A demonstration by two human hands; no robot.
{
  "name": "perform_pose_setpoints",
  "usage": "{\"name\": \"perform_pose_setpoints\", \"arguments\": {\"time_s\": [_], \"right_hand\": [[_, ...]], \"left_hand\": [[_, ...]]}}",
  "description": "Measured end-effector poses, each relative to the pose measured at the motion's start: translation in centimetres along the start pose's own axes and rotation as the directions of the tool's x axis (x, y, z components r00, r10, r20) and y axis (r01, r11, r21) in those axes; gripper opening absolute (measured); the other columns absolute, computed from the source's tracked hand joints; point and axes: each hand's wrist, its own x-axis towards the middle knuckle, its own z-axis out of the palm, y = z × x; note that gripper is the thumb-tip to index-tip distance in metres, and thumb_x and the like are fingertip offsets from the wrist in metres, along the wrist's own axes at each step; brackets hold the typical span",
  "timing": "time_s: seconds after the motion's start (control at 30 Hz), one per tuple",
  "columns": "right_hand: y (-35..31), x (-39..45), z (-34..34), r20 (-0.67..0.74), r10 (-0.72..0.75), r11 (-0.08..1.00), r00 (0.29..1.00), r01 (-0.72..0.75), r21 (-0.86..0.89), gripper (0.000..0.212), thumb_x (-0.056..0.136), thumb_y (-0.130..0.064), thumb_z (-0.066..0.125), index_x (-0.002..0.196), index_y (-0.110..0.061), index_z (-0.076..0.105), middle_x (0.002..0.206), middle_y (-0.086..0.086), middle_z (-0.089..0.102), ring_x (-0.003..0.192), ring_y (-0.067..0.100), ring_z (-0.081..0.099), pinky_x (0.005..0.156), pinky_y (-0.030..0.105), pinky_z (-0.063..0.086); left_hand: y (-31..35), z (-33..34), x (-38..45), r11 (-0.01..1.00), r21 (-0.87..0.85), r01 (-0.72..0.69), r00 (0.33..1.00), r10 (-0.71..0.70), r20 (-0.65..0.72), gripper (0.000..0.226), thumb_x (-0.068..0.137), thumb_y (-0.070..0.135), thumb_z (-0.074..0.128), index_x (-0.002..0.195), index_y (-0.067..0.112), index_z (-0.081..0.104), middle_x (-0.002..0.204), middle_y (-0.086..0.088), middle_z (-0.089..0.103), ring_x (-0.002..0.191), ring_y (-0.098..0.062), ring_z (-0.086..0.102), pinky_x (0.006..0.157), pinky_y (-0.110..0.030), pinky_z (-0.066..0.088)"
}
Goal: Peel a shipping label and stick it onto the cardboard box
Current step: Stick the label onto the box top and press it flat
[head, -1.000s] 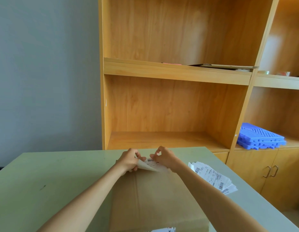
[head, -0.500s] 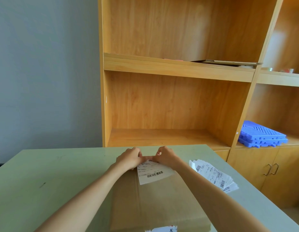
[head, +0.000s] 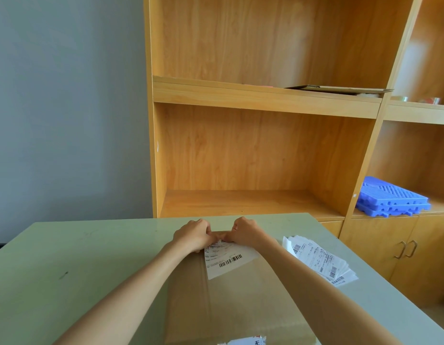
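A brown cardboard box [head: 240, 302] lies flat on the green table, between my forearms. A white shipping label [head: 225, 258] with a barcode rests face up on the box's far end. My left hand [head: 193, 234] and my right hand [head: 245, 231] are side by side at the label's far edge, fingers curled and pinching that edge against the box. The label's near part lies on the cardboard, slightly skewed. Another label [head: 243, 341] shows at the box's near edge, cut off by the frame.
A fanned stack of shipping labels [head: 320, 260] lies on the table [head: 66, 257] to the right of the box. Behind the table stands a wooden shelf unit [head: 253, 145] with blue plastic trays [head: 392, 197] at the right and cupboard doors below.
The label, held up and bent between both hands a second ago, has been turned face up and laid down on the box's far end. Both hands moved slightly forward.
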Motion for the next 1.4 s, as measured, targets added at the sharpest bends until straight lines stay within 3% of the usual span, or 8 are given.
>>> {"name": "perform_pose_setpoints", "arguments": {"time_s": [0.27, 0.43, 0.67, 0.83, 0.93, 1.03, 1.13, 1.4], "right_hand": [[0.2, 0.0, 0.0, 0.009, 0.038, 0.999, 0.999, -0.037, -0.021, 0.060, 0.078, -0.057, 0.069, 0.106, -0.006, 0.054, 0.103, 0.008, 0.054, 0.087, 0.023, 0.053, 0.076, 0.031, 0.046], [0.8, -0.3, -0.8, 0.020, 0.095, 0.995, 0.995, -0.094, -0.028, 0.046, 0.086, -0.045, 0.066, 0.069, -0.011, 0.041, 0.072, 0.002, 0.047, 0.054, 0.014, 0.048, 0.045, 0.023, 0.038], [1.5, -1.2, -1.7, 0.037, 0.098, 0.995, 0.994, -0.098, -0.006, 0.031, 0.091, -0.034, 0.062, 0.089, -0.005, 0.053, 0.070, 0.002, 0.056, 0.046, 0.011, 0.054, 0.040, 0.017, 0.040], [1.4, -1.5, -1.7, 0.046, 0.098, 0.995, 0.994, -0.098, 0.009, 0.034, 0.090, -0.036, 0.061, 0.076, -0.007, 0.049, 0.066, 0.003, 0.059, 0.038, 0.012, 0.055, 0.045, 0.021, 0.051], [1.2, -2.3, -1.6, 0.027, 0.089, 0.994, 0.996, -0.087, -0.070, 0.037, 0.088, -0.042, 0.060, 0.076, -0.010, 0.046, 0.060, 0.001, 0.058, 0.047, 0.014, 0.055, 0.048, 0.023, 0.046], [1.1, -3.0, -1.3, -0.021, 0.064, 0.974, 0.998, -0.067, -0.215, 0.046, 0.088, -0.055, 0.052, 0.102, -0.011, 0.046, 0.056, -0.002, 0.054, 0.066, 0.017, 0.053, 0.056, 0.026, 0.034], [1.0, -3.4, -1.2, -0.023, 0.018, 0.966, 1.000, -0.023, -0.259, 0.065, 0.087, -0.064, 0.049, 0.122, -0.009, 0.045, 0.070, -0.001, 0.054, 0.080, 0.021, 0.053, 0.070, 0.031, 0.038], [1.3, -4.3, -1.2, 0.035, -0.015, 0.973, 0.999, 0.023, -0.231, 0.083, 0.077, -0.072, 0.058, 0.126, -0.008, 0.042, 0.079, 0.002, 0.058, 0.082, 0.022, 0.059, 0.074, 0.031, 0.042]], "left_hand": [[-0.3, -0.3, -0.2, 0.999, -0.046, 0.018, 1.000, -0.017, 0.017, 0.024, 0.084, 0.045, 0.060, 0.087, 0.022, 0.052, 0.075, 0.001, 0.061, 0.055, -0.013, 0.051, 0.055, -0.027, 0.034], [-1.4, -0.6, -0.1, 0.999, -0.035, 0.018, 1.000, -0.018, 0.012, 0.018, 0.087, 0.040, 0.058, 0.084, 0.024, 0.049, 0.080, -0.001, 0.064, 0.054, -0.011, 0.050, 0.056, -0.027, 0.035], [-1.5, -0.6, -0.4, 1.000, -0.007, 0.028, 1.000, -0.028, -0.012, 0.023, 0.090, 0.046, 0.056, 0.086, 0.025, 0.047, 0.086, -0.001, 0.068, 0.054, -0.010, 0.050, 0.057, -0.027, 0.036], [-1.4, -0.5, -0.8, 1.000, 0.005, 0.013, 0.999, -0.013, -0.044, 0.039, 0.086, 0.061, 0.055, 0.088, 0.023, 0.047, 0.060, 0.007, 0.055, 0.052, -0.008, 0.049, 0.054, -0.027, 0.034], [-1.1, -0.4, -1.1, 0.999, 0.053, -0.008, 0.999, 0.010, -0.044, 0.048, 0.079, 0.069, 0.056, 0.086, 0.023, 0.046, 0.063, 0.005, 0.058, 0.053, -0.010, 0.050, 0.052, -0.028, 0.033], [-0.8, -0.5, -1.3, 0.997, 0.079, -0.002, 1.000, 0.004, -0.025, 0.058, 0.071, 0.078, 0.055, 0.085, 0.023, 0.044, 0.063, 0.004, 0.058, 0.053, -0.011, 0.051, 0.051, -0.029, 0.033], [-0.5, -0.6, -1.8, 0.994, 0.108, -0.003, 1.000, 0.004, -0.007, 0.063, 0.069, 0.082, 0.053, 0.087, 0.023, 0.042, 0.060, 0.005, 0.056, 0.053, -0.011, 0.051, 0.052, -0.029, 0.033], [-0.1, -0.6, -3.0, 0.989, 0.145, -0.025, 1.000, 0.027, -0.012, 0.071, 0.064, 0.087, 0.053, 0.091, 0.022, 0.039, 0.068, 0.005, 0.056, 0.054, -0.012, 0.052, 0.052, -0.029, 0.034]]}}
